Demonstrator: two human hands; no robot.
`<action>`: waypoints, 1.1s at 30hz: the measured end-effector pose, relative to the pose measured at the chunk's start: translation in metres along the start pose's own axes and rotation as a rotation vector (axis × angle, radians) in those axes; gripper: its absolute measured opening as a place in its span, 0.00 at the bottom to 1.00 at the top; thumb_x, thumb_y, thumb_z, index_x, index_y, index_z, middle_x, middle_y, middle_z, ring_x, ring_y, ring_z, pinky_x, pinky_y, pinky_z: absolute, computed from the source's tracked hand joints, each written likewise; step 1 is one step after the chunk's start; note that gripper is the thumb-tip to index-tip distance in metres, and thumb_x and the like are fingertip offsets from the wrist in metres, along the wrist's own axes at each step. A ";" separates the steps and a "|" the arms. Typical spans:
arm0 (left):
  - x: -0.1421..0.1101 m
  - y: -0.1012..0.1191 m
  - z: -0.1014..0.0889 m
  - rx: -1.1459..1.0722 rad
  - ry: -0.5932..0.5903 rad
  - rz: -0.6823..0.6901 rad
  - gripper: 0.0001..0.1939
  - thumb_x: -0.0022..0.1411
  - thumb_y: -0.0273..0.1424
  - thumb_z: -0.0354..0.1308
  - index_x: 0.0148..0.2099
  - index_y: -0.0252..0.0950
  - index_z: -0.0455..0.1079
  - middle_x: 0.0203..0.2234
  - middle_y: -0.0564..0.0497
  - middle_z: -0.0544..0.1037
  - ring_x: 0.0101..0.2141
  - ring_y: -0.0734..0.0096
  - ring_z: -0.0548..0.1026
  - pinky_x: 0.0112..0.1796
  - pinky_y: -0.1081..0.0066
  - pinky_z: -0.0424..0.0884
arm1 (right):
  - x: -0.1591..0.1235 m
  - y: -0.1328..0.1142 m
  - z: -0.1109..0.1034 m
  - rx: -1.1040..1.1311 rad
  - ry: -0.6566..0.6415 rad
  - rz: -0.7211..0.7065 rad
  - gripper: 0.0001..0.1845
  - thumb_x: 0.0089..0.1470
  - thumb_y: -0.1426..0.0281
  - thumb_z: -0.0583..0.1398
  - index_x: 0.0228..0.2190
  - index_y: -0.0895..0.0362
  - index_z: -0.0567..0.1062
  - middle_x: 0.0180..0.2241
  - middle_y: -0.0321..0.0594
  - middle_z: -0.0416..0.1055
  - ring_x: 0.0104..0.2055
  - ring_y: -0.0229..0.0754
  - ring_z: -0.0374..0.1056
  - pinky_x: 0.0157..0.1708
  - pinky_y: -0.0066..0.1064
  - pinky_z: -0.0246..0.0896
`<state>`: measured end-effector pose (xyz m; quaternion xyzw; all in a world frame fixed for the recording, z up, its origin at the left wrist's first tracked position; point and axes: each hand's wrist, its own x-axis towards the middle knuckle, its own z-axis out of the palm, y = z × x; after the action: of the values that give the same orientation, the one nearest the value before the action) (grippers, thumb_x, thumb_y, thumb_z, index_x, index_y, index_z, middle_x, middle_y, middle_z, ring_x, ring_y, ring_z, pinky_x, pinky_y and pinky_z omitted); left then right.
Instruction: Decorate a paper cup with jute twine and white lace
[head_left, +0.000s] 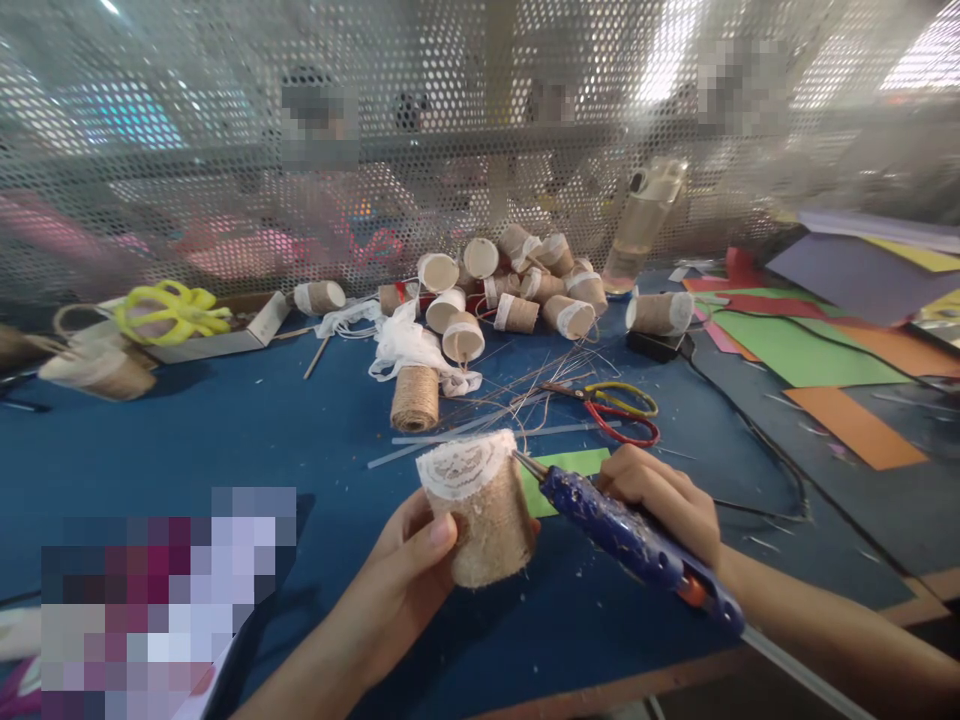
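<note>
My left hand [420,560] is closed around a burlap-covered cup [491,540], held tilted above the blue table. White lace trim [466,465] lies over the cup's upper side, near its rim. A blue glue gun [637,540] is gripped in my right hand [664,495], its metal nozzle at the lace by the rim's right edge. From the gun's back end runs a clear glue stick [802,675]. Just beyond the cup stands a spool of twine [415,398], with bunched white lace [409,340] behind it.
Several burlap cups [517,285] are heaped at the back, beside a tilted bottle [645,225]. Scissors [619,408] and clear sticks lie mid-table. Coloured paper [817,345] and a black cable [750,430] are at right; a box with yellow ribbon [180,315] is at left. A perforated screen [480,120] rises behind.
</note>
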<state>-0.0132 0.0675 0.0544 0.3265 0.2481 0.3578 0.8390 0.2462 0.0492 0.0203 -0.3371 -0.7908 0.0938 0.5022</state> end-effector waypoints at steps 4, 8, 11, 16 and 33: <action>0.001 -0.001 0.001 -0.024 0.014 0.016 0.18 0.60 0.41 0.69 0.51 0.40 0.80 0.45 0.47 0.86 0.44 0.60 0.83 0.50 0.67 0.76 | 0.000 0.001 0.004 -0.006 0.047 0.011 0.10 0.63 0.76 0.55 0.30 0.54 0.63 0.28 0.39 0.63 0.27 0.39 0.62 0.25 0.30 0.60; 0.000 -0.001 0.000 -0.012 0.007 0.007 0.21 0.61 0.41 0.68 0.53 0.37 0.80 0.46 0.44 0.86 0.46 0.58 0.83 0.49 0.66 0.77 | 0.001 0.001 0.006 -0.010 0.080 -0.003 0.09 0.64 0.75 0.56 0.30 0.55 0.64 0.28 0.39 0.62 0.27 0.38 0.62 0.25 0.30 0.59; 0.001 0.000 -0.001 -0.029 0.009 0.006 0.18 0.62 0.41 0.67 0.51 0.37 0.80 0.45 0.45 0.86 0.46 0.59 0.83 0.49 0.66 0.77 | 0.001 0.001 0.008 -0.024 0.073 -0.010 0.10 0.64 0.75 0.55 0.30 0.55 0.63 0.28 0.38 0.62 0.27 0.38 0.62 0.24 0.29 0.58; 0.002 0.000 0.000 -0.066 0.019 -0.003 0.15 0.61 0.39 0.68 0.48 0.39 0.82 0.44 0.49 0.86 0.43 0.59 0.83 0.49 0.64 0.77 | 0.001 0.000 0.010 -0.029 0.096 -0.004 0.11 0.64 0.76 0.55 0.29 0.55 0.64 0.28 0.39 0.63 0.26 0.38 0.62 0.25 0.29 0.59; 0.004 -0.005 0.007 -0.102 0.148 0.093 0.08 0.55 0.35 0.73 0.38 0.40 0.83 0.38 0.53 0.87 0.37 0.70 0.83 0.42 0.76 0.77 | 0.005 -0.001 0.001 -0.003 -0.056 -0.001 0.08 0.64 0.74 0.53 0.32 0.54 0.61 0.29 0.39 0.60 0.29 0.38 0.60 0.26 0.30 0.57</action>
<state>-0.0039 0.0654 0.0544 0.2670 0.2756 0.4316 0.8163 0.2438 0.0513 0.0240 -0.3348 -0.8048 0.1015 0.4795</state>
